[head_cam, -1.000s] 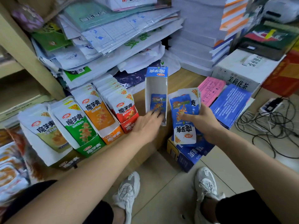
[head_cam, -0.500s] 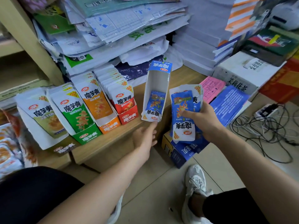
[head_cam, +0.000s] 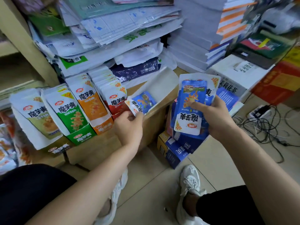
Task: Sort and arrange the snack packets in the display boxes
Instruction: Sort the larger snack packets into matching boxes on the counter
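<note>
A blue-and-white display box (head_cam: 162, 85) lies tipped to the right on a brown carton, with one blue snack packet (head_cam: 142, 103) at its lower end. My left hand (head_cam: 129, 127) pinches that packet's bottom edge. My right hand (head_cam: 215, 117) grips a stack of blue snack packets (head_cam: 191, 108), held upside down to the right of the box. Left of the box stand filled display boxes: red (head_cam: 116, 101), orange (head_cam: 92, 103), green (head_cam: 71, 114) and pale green (head_cam: 37, 114).
The brown carton (head_cam: 103, 146) carries the boxes. A blue box (head_cam: 177, 150) sits on the floor under my right hand. Stacked papers and bags (head_cam: 113, 30) rise behind, a white box (head_cam: 235, 73) to the right, cables (head_cam: 266, 124) on the floor.
The blue display box has tipped further to the right. My left hand rose from below the carton edge and took hold of the packet in the box. The right hand's stack rose slightly.
</note>
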